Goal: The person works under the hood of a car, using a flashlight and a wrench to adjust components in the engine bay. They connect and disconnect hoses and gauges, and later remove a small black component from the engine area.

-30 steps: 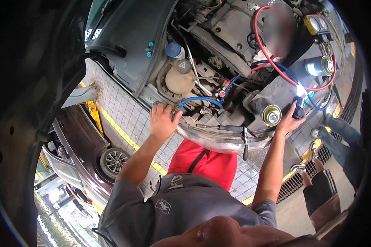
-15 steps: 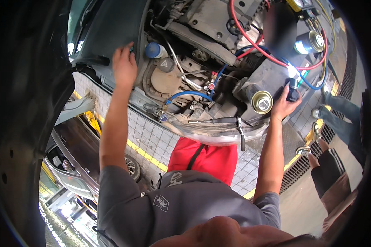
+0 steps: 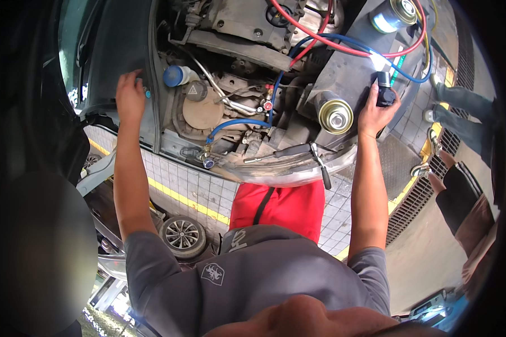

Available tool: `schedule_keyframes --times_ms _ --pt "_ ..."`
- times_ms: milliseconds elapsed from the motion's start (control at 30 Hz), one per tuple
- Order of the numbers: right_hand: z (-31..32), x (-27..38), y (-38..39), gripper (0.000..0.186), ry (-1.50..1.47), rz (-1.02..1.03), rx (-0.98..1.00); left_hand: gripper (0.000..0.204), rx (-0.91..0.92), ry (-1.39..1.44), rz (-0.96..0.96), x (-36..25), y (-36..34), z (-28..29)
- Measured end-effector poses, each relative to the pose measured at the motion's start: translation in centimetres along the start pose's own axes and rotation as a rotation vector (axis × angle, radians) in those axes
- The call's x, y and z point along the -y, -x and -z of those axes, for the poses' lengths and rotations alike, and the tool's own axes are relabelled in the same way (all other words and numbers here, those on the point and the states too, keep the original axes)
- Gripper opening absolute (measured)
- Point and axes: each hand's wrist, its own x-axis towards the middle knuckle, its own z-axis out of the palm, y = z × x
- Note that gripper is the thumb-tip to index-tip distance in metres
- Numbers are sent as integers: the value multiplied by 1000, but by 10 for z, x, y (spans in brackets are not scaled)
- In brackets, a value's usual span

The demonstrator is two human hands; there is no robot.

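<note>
My right hand (image 3: 379, 112) is wrapped round a black flashlight (image 3: 384, 92) above the front corner of the engine bay, and a bright patch glows at its far end. Just left of it a gold-bottomed can (image 3: 336, 115) lies on its side. My left hand (image 3: 130, 102) rests over the dark fender with its fingers loosely bent and apart. A small blue-teal piece (image 3: 148, 92) shows beside its thumb; whether the hand touches it I cannot tell. Between the hands lie the engine bay's blue reservoir cap (image 3: 173, 76) and a blue hose (image 3: 239, 122) with couplings.
A ratchet (image 3: 320, 165) and a black-handled driver (image 3: 291, 151) lie on the front edge. A red hose (image 3: 348, 49) loops across the right side, near a second can (image 3: 392, 16). Another person's legs (image 3: 461, 98) are at the right. A car wheel (image 3: 183, 236) stands lower left.
The whole view has shifted, so the engine bay sits further left. My left hand has come slightly nearer along the fender. My right hand keeps hold of the flashlight.
</note>
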Motion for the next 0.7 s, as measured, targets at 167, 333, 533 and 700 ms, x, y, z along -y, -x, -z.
schedule_keyframes --times_ms 167,333,533,700 --pt "0 0 0 55 48 36 -6 12 24 569 132 -55 -5 13" --pt "-3 -6 -1 55 33 72 -31 15 289 642 -142 -120 -35 -4" --pt "0 -4 -2 55 44 57 -18 30 797 -32 -277 -129 -59 -76" --pt "-1 -4 -1 56 57 46 -25 25 798 -153 -430 -122 -59 -111"
